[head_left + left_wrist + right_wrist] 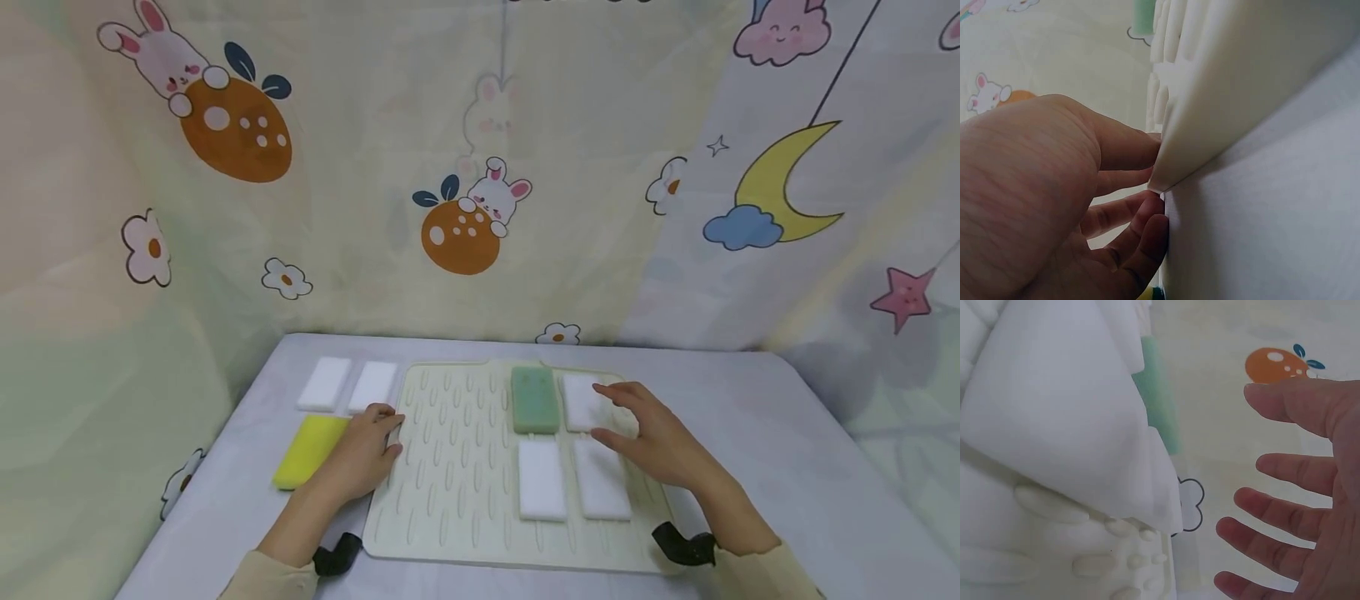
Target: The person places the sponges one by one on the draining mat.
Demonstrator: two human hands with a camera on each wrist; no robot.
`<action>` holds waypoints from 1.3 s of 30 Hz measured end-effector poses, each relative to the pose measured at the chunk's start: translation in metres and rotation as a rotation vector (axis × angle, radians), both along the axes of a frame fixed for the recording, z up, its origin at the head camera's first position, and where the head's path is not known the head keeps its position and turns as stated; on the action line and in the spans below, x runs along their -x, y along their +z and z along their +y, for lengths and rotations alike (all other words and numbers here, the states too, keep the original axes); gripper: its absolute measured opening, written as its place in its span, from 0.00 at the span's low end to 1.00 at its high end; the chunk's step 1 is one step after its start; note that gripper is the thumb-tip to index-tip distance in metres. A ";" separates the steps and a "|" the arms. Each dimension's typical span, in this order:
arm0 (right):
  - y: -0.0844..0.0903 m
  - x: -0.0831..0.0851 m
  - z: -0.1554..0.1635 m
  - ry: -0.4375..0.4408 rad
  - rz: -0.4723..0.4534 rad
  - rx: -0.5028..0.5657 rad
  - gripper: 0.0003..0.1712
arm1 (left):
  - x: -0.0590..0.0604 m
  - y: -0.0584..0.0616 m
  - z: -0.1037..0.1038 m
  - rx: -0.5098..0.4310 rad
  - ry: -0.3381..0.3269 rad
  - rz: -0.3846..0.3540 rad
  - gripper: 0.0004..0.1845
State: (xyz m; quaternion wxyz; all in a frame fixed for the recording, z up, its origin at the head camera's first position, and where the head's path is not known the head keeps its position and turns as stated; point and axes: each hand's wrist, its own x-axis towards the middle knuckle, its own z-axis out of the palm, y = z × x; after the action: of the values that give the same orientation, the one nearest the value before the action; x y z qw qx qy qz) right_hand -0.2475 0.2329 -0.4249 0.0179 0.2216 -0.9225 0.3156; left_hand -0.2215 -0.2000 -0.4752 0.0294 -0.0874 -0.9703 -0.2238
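Observation:
In the head view a cream ridged mat (442,533) lies on the table. My left hand (366,450) touches its left edge with bent, relaxed fingers; the left wrist view shows the fingertips right at the mat's side (1210,119). My right hand (656,437) is spread over the mat's right part, holding nothing. Below and around it are a white sponge (579,400) at the back, another white sponge (602,483) in front, and a third white sponge (542,483) to the left. A green sponge (535,400) lies beside the back one.
Left of the mat, a yellow sponge (307,450) lies partly behind my left forearm. Two more white sponges, one at the far left (324,383) and one nearer the mat (373,383), lie behind it. A printed cloth (360,167) hangs behind the white-covered table (757,433).

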 end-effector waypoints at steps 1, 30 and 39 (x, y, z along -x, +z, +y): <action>0.000 0.001 0.001 0.000 0.002 0.005 0.40 | 0.000 0.000 0.000 0.000 0.000 0.002 0.26; -0.002 0.018 0.045 -0.065 -0.070 -0.046 0.42 | 0.001 -0.001 0.000 0.007 -0.004 -0.009 0.26; -0.014 0.027 0.062 -0.070 -0.225 -0.046 0.45 | 0.003 -0.002 -0.002 0.015 -0.025 0.025 0.25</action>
State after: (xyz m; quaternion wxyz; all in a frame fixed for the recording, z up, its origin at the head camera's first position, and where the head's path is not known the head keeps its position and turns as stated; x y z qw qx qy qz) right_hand -0.2750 0.2947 -0.4393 -0.0796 0.1527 -0.9330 0.3161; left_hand -0.2242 -0.2022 -0.4769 0.0381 -0.1026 -0.9703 -0.2156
